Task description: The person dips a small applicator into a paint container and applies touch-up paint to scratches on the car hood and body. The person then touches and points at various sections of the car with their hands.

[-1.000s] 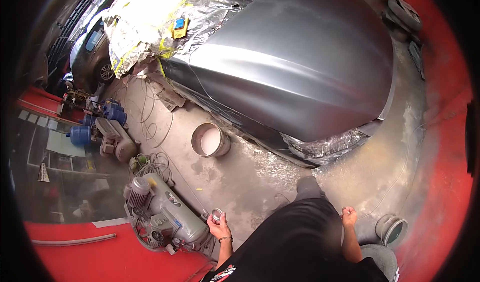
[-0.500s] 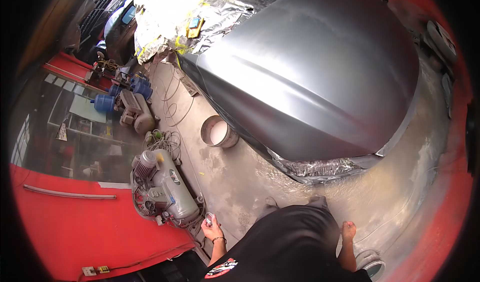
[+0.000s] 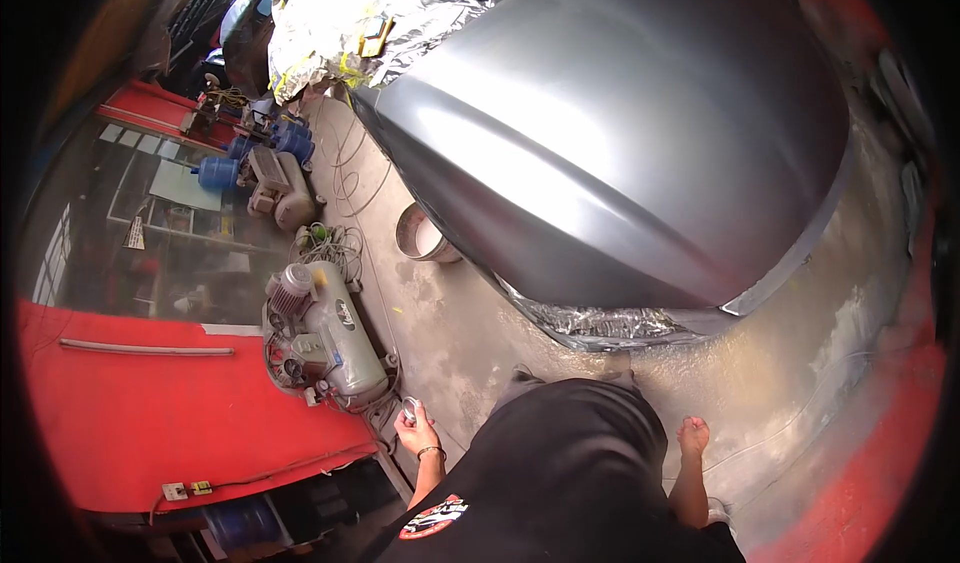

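Note:
My left hand (image 3: 418,433) is closed around a small round silvery object (image 3: 409,410), held low at the left of my body; its exact kind is too small to tell. Out to the right, my right hand (image 3: 693,433) hangs with its fingers curled in, and whatever may be inside them is hidden. Ahead of both hands lies a smooth dark grey car hood (image 3: 600,163), its front lower edge wrapped in crinkled plastic film (image 3: 610,325). Neither hand touches the car.
On the left stands an air compressor (image 3: 340,338) with hoses, and a second compressor (image 3: 285,193) farther back beside blue water jugs (image 3: 217,173). A bucket (image 3: 424,235) sits on the floor against the car. Shiny masking sheet (image 3: 320,38) covers the car's rear, with a yellow item (image 3: 376,37) on it.
My view has shifted forward and turned slightly, so the car front sits nearer. Both hands stay at my sides, with the silvery object still in the left one.

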`<move>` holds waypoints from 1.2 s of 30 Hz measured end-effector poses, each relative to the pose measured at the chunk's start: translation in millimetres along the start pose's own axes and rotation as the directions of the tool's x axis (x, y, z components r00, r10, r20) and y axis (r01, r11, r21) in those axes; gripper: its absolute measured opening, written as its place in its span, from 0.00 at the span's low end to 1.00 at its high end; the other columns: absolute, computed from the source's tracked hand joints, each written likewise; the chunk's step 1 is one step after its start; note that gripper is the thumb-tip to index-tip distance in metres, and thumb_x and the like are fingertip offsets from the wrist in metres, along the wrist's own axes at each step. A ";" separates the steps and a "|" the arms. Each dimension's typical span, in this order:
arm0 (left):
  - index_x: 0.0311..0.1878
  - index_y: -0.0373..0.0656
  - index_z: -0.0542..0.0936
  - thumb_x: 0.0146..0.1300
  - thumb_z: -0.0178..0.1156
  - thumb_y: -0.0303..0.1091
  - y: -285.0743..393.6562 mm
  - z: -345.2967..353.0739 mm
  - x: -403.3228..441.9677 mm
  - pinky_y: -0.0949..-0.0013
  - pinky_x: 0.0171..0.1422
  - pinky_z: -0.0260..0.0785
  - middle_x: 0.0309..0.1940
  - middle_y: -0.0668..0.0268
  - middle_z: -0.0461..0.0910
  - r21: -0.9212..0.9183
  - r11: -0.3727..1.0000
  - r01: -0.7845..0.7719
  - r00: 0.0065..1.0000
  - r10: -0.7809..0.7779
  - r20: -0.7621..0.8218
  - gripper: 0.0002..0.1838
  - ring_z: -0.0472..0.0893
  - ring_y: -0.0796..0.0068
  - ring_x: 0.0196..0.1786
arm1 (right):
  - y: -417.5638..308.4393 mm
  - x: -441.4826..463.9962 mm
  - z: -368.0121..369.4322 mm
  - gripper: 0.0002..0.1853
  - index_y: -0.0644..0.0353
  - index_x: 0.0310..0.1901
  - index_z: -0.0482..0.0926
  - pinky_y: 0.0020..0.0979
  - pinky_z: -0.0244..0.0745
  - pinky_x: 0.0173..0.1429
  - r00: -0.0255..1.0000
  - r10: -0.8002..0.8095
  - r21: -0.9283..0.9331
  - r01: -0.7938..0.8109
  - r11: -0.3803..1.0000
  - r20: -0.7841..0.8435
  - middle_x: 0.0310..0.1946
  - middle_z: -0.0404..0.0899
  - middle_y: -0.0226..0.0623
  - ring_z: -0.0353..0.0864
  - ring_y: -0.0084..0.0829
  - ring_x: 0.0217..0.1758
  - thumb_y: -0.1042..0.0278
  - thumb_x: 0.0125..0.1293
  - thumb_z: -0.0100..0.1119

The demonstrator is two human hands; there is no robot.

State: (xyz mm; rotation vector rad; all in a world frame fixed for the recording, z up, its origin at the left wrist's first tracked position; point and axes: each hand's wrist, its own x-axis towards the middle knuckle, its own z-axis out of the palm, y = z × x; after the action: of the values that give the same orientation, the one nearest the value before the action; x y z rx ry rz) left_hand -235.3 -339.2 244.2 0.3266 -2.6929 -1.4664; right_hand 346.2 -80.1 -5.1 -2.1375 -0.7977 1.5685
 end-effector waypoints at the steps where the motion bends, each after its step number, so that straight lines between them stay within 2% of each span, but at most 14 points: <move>1: 0.68 0.33 0.77 0.73 0.82 0.42 2.3 2.3 0.4 0.73 0.36 0.85 0.48 0.61 0.89 0.000 1.000 -0.012 1.000 0.012 0.000 0.32 0.87 0.75 0.41 | -1.7 0.0 3.1 0.04 0.54 0.45 0.83 0.28 0.79 0.28 1.000 -0.010 -0.024 0.010 1.000 0.001 0.28 0.81 0.27 0.84 0.24 0.26 0.66 0.79 0.67; 4: 0.68 0.33 0.78 0.74 0.81 0.43 11.4 8.2 -0.4 0.74 0.37 0.85 0.49 0.62 0.88 0.008 0.999 -0.050 0.999 0.050 0.005 0.31 0.87 0.77 0.42 | -6.5 -2.4 9.4 0.05 0.55 0.48 0.85 0.28 0.80 0.29 1.000 -0.006 -0.068 0.007 0.998 0.014 0.30 0.83 0.28 0.86 0.24 0.27 0.65 0.80 0.67; 6: 0.67 0.33 0.78 0.74 0.81 0.43 11.8 11.3 3.8 0.74 0.36 0.85 0.49 0.62 0.88 -0.024 0.998 -0.065 0.997 0.066 0.030 0.31 0.87 0.77 0.43 | 4.7 -0.8 11.4 0.06 0.55 0.48 0.85 0.28 0.80 0.29 0.999 -0.022 -0.016 0.023 1.000 0.034 0.30 0.83 0.28 0.86 0.24 0.28 0.64 0.80 0.67; 7: 0.67 0.33 0.79 0.74 0.81 0.43 15.3 11.9 4.0 0.74 0.36 0.85 0.49 0.63 0.88 0.021 0.999 -0.044 0.999 0.044 0.033 0.30 0.87 0.77 0.43 | 10.6 -1.0 8.3 0.06 0.56 0.48 0.85 0.28 0.80 0.30 0.999 -0.032 0.010 0.032 0.999 0.044 0.30 0.83 0.27 0.86 0.24 0.28 0.64 0.80 0.67; 10: 0.67 0.33 0.79 0.73 0.82 0.43 28.9 18.3 2.3 0.74 0.36 0.85 0.49 0.62 0.88 0.045 0.998 -0.036 0.998 0.033 0.061 0.31 0.87 0.77 0.43 | 9.7 -14.0 -0.8 0.07 0.56 0.49 0.85 0.27 0.80 0.31 1.000 0.008 -0.057 -0.006 0.998 0.027 0.30 0.83 0.27 0.86 0.23 0.29 0.62 0.80 0.67; 13: 0.68 0.33 0.79 0.73 0.82 0.44 33.4 25.0 3.3 0.74 0.37 0.85 0.50 0.61 0.89 0.078 0.996 -0.043 0.996 0.037 0.084 0.32 0.87 0.76 0.43 | -4.4 -39.2 -9.7 0.07 0.56 0.48 0.85 0.27 0.79 0.32 0.999 0.037 -0.013 -0.037 0.999 0.017 0.31 0.83 0.27 0.86 0.23 0.29 0.62 0.79 0.66; 18: 0.70 0.32 0.78 0.72 0.83 0.45 35.4 32.9 3.2 0.73 0.38 0.85 0.50 0.60 0.88 0.087 0.994 -0.061 0.992 0.051 0.115 0.35 0.87 0.75 0.43 | 15.0 -47.4 -24.7 0.08 0.56 0.49 0.85 0.27 0.79 0.32 0.997 0.073 0.032 -0.073 0.997 0.006 0.33 0.83 0.27 0.86 0.22 0.30 0.62 0.79 0.67; 22: 0.70 0.32 0.78 0.72 0.83 0.46 46.0 39.4 0.0 0.74 0.36 0.83 0.49 0.60 0.88 0.060 0.993 -0.102 0.984 0.092 0.149 0.36 0.86 0.75 0.41 | 22.6 -63.8 -37.0 0.09 0.57 0.50 0.85 0.27 0.78 0.31 0.994 0.112 0.068 -0.111 0.991 -0.005 0.33 0.82 0.27 0.85 0.22 0.30 0.62 0.79 0.67; 23: 0.71 0.32 0.77 0.72 0.83 0.46 52.0 42.5 -1.7 0.74 0.34 0.80 0.48 0.61 0.88 0.039 0.994 -0.102 0.983 0.095 0.156 0.37 0.85 0.76 0.36 | 22.2 -67.2 -37.6 0.09 0.58 0.51 0.85 0.27 0.77 0.31 0.992 0.121 0.069 -0.120 0.990 -0.019 0.33 0.82 0.27 0.85 0.22 0.30 0.63 0.79 0.67; 27: 0.71 0.32 0.76 0.72 0.83 0.46 64.5 48.6 -1.7 0.74 0.31 0.76 0.47 0.62 0.88 -0.005 0.999 -0.039 0.978 0.040 0.206 0.37 0.83 0.78 0.29 | 32.3 -79.4 -38.2 0.08 0.58 0.52 0.85 0.27 0.77 0.31 0.989 0.146 0.130 -0.141 0.981 -0.029 0.33 0.82 0.28 0.85 0.22 0.29 0.64 0.80 0.66; 31: 0.72 0.29 0.74 0.73 0.82 0.44 64.7 57.1 11.5 0.74 0.33 0.80 0.49 0.59 0.88 0.027 0.992 -0.119 0.965 0.110 0.239 0.37 0.85 0.76 0.32 | 37.2 -94.2 -35.3 0.08 0.60 0.49 0.87 0.27 0.79 0.32 0.980 0.188 0.188 -0.175 0.966 -0.057 0.32 0.84 0.28 0.86 0.23 0.30 0.64 0.78 0.68; 34: 0.71 0.28 0.76 0.73 0.82 0.49 65.6 67.4 14.9 0.73 0.32 0.77 0.49 0.57 0.89 -0.005 0.984 -0.180 0.960 0.177 0.217 0.39 0.84 0.76 0.25 | 43.7 -105.2 -35.3 0.09 0.60 0.50 0.88 0.27 0.80 0.32 0.977 0.201 0.192 -0.184 0.964 -0.072 0.33 0.85 0.29 0.88 0.23 0.31 0.64 0.78 0.68; 36: 0.73 0.27 0.75 0.73 0.82 0.48 78.1 70.7 10.0 0.73 0.33 0.80 0.50 0.56 0.88 0.031 0.983 -0.180 0.959 0.168 0.229 0.40 0.85 0.75 0.30 | 48.8 -109.3 -35.3 0.09 0.60 0.50 0.88 0.27 0.80 0.33 0.974 0.211 0.165 -0.196 0.967 -0.083 0.33 0.85 0.29 0.88 0.24 0.31 0.63 0.78 0.68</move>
State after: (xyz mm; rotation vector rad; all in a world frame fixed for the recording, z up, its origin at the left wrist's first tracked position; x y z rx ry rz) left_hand -268.1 -242.0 270.3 -0.0802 -2.8479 -1.4658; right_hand 366.6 -186.0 57.6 -2.2191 -0.4184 1.5502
